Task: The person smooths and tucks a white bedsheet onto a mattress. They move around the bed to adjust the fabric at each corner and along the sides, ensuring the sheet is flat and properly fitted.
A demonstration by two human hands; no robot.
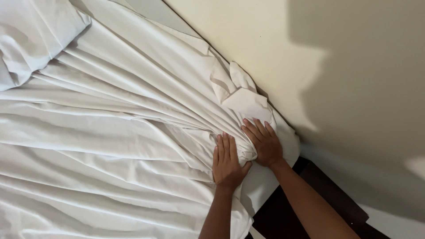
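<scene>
At the bed's corner by the wall, a bunched knot of the wrinkled white cotton bedsheet (133, 132) is sitting between my two hands. My left hand (227, 161) is pressing on it from the near side, fingers flat and together, thumb hooked around the bunch, so that grip is grasping the gathered cloth. My right hand (264, 142) is lying over the far side of the same bunch, fingers spread on the fabric; I cannot tell whether its grip is closing on anything. Long folds are fanning out from the knot across the mattress. A loose flap (243, 95) of sheet is sticking up just beyond my right hand, against the cream wall (265, 40). A white pillow (31, 35) is lying well apart. Dark wooden bed frame (323, 186) is showing beneath my right forearm.
</scene>
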